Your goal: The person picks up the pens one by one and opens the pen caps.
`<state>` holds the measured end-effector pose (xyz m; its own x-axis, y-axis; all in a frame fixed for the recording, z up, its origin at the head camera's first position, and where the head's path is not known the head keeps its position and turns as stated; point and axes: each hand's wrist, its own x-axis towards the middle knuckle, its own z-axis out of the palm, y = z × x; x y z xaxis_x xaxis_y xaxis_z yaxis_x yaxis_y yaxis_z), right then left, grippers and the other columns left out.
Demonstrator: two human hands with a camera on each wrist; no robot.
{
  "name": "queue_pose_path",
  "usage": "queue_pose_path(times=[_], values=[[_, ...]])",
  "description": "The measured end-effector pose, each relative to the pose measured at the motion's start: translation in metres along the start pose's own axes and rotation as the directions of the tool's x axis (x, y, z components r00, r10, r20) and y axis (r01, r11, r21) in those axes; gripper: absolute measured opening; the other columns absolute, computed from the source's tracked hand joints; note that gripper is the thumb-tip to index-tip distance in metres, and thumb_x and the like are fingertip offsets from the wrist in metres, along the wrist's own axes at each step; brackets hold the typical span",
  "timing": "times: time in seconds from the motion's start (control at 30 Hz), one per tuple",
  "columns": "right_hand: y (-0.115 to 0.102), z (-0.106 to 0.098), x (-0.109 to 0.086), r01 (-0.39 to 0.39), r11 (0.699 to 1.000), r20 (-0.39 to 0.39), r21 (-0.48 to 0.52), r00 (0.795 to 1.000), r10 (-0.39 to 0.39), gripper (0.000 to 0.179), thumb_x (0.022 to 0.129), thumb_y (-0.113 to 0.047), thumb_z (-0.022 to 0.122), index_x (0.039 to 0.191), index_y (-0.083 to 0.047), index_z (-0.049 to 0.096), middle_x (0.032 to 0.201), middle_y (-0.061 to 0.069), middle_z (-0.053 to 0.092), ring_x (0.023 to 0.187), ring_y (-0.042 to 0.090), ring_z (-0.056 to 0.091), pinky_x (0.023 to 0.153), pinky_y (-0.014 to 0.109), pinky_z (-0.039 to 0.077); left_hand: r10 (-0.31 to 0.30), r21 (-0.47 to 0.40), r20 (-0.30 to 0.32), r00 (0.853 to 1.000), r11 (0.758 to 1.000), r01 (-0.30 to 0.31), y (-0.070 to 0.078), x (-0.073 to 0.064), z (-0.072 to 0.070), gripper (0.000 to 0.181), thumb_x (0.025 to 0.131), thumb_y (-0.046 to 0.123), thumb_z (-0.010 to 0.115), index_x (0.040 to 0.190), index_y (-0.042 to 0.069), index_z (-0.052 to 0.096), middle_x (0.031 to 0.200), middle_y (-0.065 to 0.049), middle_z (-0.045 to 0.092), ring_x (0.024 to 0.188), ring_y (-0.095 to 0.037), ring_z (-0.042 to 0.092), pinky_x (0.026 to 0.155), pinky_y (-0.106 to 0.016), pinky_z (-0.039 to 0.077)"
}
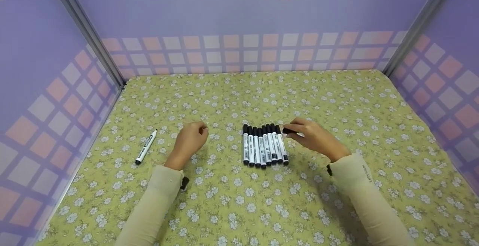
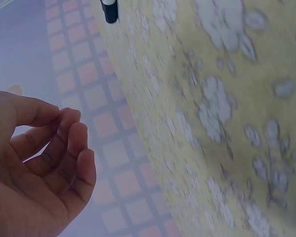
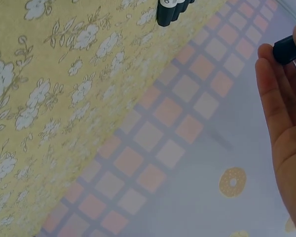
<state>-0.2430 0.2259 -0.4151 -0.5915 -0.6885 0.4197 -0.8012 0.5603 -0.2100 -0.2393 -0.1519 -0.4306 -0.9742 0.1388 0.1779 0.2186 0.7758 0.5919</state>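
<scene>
My right hand (image 1: 312, 135) pinches a black marker cap (image 1: 288, 131) between thumb and fingers, just right of a row of markers; the right wrist view shows the cap (image 3: 285, 50) too. The row of white markers (image 1: 264, 147) lies side by side with black caps pointing away. My left hand (image 1: 191, 137) hovers left of the row, fingers loosely curled and thumb near the fingertips, holding nothing in the left wrist view. Further left lies a single white marker (image 1: 146, 147) without its cap, its thin dark tip facing away and its black end (image 2: 110, 12) toward me.
A flowered yellow-green cloth (image 1: 232, 201) covers the table. A purple wall (image 1: 239, 14) with pink and white squares stands at the back, with side walls left and right. Grey metal posts (image 1: 88, 29) rise at the back corners.
</scene>
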Motion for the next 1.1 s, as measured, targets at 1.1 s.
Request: queue_pose_path(times=[1.1], values=[[0.085,-0.045,-0.073,-0.677,0.731,0.064,0.09,0.736,0.674,0.038,0.096,-0.011,0.058,0.129,0.008,0.056,0.11,0.027,0.06,0.096,0.038,0.06,0.081,0.052,0.05,0.052,-0.047,0.054,0.997,0.998,-0.049,0.024,-0.003,0.026,0.02,0.097,0.015,0.054,0.103,0.005,0.071,0.089,-0.008,0.067,0.058,-0.012,0.05,0.057,-0.03,0.042]])
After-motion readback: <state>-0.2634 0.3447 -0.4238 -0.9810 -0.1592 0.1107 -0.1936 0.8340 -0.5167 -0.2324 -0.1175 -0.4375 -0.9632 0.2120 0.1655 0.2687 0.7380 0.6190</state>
